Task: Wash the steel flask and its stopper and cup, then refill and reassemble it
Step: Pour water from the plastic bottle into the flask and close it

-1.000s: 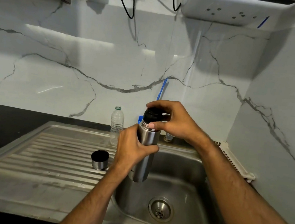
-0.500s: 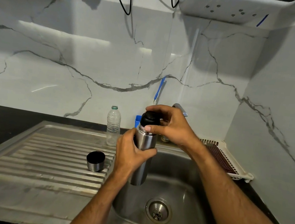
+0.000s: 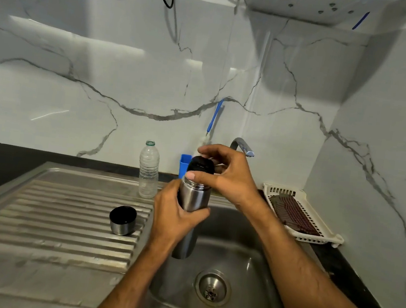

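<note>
Left hand grips the cylindrical steel flask upright over the sink; right hand fingers pinch the black stopper (advise steady body, straight twisting).

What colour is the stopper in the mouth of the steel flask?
Black; the stopper shows best in the head view, atop the flask.

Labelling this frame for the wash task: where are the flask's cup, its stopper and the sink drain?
cup (image 3: 122, 220): head view, dark open mouth.
stopper (image 3: 200, 165): head view, black top.
sink drain (image 3: 211, 287): head view, strainer.
</note>
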The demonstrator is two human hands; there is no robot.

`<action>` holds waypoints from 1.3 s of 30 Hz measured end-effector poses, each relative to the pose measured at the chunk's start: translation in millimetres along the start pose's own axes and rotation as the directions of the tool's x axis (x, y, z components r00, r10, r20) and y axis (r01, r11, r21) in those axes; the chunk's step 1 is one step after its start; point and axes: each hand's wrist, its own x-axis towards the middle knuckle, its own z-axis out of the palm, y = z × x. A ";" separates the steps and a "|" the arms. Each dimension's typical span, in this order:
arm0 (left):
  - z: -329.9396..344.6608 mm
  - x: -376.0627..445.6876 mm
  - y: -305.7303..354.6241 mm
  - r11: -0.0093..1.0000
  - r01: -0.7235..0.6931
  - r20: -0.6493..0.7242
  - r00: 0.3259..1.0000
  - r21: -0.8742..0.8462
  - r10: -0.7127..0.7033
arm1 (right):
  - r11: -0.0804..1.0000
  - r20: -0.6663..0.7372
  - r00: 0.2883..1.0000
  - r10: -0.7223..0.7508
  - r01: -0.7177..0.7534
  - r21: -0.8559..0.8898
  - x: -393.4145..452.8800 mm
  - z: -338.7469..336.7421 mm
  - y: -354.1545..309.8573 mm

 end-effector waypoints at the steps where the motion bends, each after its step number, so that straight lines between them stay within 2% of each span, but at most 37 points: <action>1: 0.4 -0.4 -0.2 1.000 -0.005 0.002 1.000 0.004 0.005 | 0.997 -0.048 0.999 -0.008 0.004 -0.083 -0.6 4.8 -0.3; 3: 0.9 -1.1 0.2 1.000 -0.004 0.004 1.000 0.001 0.004 | 0.985 -0.078 0.997 -0.006 -0.007 -0.170 -1.8 11.6 -0.3; 4: 1.1 -1.5 0.9 1.000 -0.004 0.004 1.000 0.000 0.004 | 0.987 -0.055 0.998 0.012 -0.020 -0.157 -1.8 12.1 0.5; 8: 1.1 -3.2 2.4 1.000 0.000 0.020 1.000 -0.003 0.000 | 0.996 0.121 0.990 0.067 -0.073 0.050 -3.4 -2.6 5.3; 10: 0.7 -3.0 1.5 1.000 0.002 0.026 1.000 -0.011 -0.002 | 0.995 0.151 0.987 0.051 -0.063 0.072 -5.2 -6.5 7.3; 14: -0.2 -2.4 3.0 1.000 -0.011 0.023 1.000 -0.003 0.011 | 0.998 -0.008 0.999 0.044 -0.044 -0.037 -4.3 5.3 7.3; 18: -0.7 -3.9 3.8 1.000 0.001 0.018 1.000 -0.021 0.000 | 0.990 0.001 0.999 0.043 -0.043 -0.138 -2.8 12.1 5.1; 23: -1.2 -2.5 -0.7 0.999 0.026 0.050 0.998 -0.027 -0.025 | 0.994 0.109 0.992 0.063 -0.072 0.081 -4.9 -5.1 5.6; 29: 3.9 -4.9 2.2 0.990 0.098 0.089 0.992 -0.101 -0.089 | 1.000 -0.111 0.994 0.013 -0.013 0.002 -11.4 15.7 3.4; 31: 4.6 -3.9 1.2 0.984 0.108 0.105 0.990 -0.142 -0.093 | 1.000 -0.125 0.992 -0.006 0.003 -0.028 -10.8 17.8 4.1; 33: 2.6 -3.9 4.8 0.983 0.095 0.128 0.989 -0.156 -0.075 | 0.999 -0.016 0.999 0.031 -0.031 0.014 -5.4 11.0 7.0; 36: -1.5 -3.2 8.5 0.978 0.100 0.175 0.982 -0.181 -0.067 | 0.959 0.287 0.957 0.036 -0.115 0.261 -3.5 -0.7 10.9; 37: -2.6 -2.4 7.6 0.972 0.112 0.192 0.979 -0.208 -0.072 | 0.937 0.334 0.942 0.016 -0.131 0.323 -3.8 -3.1 11.7; 39: -4.2 -0.7 6.2 0.963 0.129 0.224 0.972 -0.236 -0.075 | 0.909 0.320 0.947 0.007 -0.140 0.394 -5.1 -3.5 13.9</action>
